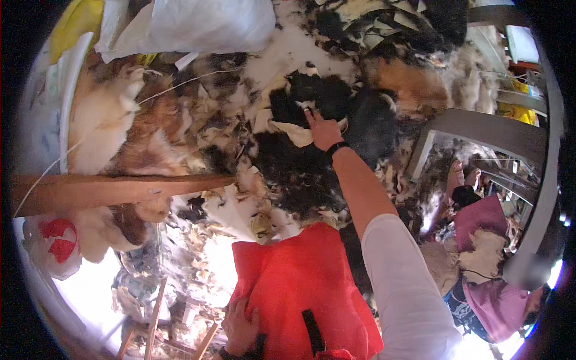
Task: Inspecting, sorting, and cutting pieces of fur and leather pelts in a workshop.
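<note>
My right hand [326, 133] reaches out over the heap, its index finger stretched out and touching a black fur piece [321, 91] near a small white patch. No thing shows gripped in it. A pale hide flap [294, 133] lies just beside its fingers, and more dark fur [294, 180] spreads below the wrist. My left hand [241, 327] is low in the view, resting against the side of the red apron [294, 282] with its fingers laid along the cloth. Part of that hand is in shadow.
Mixed fur scraps [204, 114] surround the black piece. A wooden beam [126, 191] juts in from the left, and a white sack [210, 27] lies at the far left. To the right, beyond a grey frame [486, 129], sits another person in purple clothing [480, 222] with pale fur.
</note>
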`<state>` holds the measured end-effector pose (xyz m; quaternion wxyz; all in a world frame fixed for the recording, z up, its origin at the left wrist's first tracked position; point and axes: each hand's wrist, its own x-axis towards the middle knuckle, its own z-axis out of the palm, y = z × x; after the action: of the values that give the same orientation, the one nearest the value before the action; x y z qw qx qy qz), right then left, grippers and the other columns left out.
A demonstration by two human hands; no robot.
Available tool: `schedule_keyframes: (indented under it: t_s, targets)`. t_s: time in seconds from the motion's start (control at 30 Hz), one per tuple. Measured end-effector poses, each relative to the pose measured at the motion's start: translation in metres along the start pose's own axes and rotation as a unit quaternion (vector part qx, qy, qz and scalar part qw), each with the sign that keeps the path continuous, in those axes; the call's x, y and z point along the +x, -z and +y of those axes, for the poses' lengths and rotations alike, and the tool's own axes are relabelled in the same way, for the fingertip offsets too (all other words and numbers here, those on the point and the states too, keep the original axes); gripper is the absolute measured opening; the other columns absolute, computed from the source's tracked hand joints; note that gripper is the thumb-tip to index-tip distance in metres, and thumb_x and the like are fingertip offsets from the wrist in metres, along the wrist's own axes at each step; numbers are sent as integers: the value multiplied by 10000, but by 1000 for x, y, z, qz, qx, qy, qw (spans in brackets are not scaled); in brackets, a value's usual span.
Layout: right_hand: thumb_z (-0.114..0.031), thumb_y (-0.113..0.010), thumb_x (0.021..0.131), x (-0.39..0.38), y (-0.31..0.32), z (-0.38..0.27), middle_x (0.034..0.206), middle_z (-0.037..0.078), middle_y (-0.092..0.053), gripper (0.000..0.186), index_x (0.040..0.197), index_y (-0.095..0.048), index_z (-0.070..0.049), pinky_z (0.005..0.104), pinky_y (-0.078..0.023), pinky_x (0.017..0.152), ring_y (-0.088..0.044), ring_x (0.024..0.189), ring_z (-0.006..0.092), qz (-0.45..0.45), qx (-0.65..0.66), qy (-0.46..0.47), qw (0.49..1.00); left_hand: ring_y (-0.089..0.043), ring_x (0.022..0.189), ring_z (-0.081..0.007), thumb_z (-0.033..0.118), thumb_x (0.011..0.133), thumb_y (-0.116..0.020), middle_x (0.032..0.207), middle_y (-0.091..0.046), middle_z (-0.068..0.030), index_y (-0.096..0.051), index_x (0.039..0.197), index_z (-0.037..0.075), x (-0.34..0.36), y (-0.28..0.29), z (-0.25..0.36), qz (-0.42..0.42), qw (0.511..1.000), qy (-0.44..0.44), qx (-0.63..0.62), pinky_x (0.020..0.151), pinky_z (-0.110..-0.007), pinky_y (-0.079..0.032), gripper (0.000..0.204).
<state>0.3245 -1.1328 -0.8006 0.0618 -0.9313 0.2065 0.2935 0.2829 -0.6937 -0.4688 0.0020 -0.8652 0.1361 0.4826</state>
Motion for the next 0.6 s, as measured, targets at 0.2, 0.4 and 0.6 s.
schedule_keyframes:
  t_s: [0.2,0.4,0.6]
  targets:
    - [-187,-573,760,-21,-18,-24,875,180,-700,220,782,-734,-38,446,-521,648,-673,793,334,-121,70,14,990,-516,1116,-376,231,781,-657,1188,-569,-162,-578,1137,50,-7,4,-6,28,999,-20,-17,899,-489,-454,407]
    - [-188,-581,743,-145,-60,19,770,181,-669,191,732,-719,-57,490,-476,606,-631,707,375,-99,171,43,979,-511,1116,-368,237,783,-654,1178,-567,-161,-583,1101,53,-10,-11,0,14,998,-43,-39,882,-480,-466,374]
    - [-178,-601,656,-218,-17,6,737,199,-667,191,699,-699,-20,492,-506,689,-642,769,408,-92,76,212,970,-524,1100,-373,297,804,-640,1147,-576,-167,-584,1108,50,-21,-32,-1,-5,999,-45,-18,888,-487,-463,396]
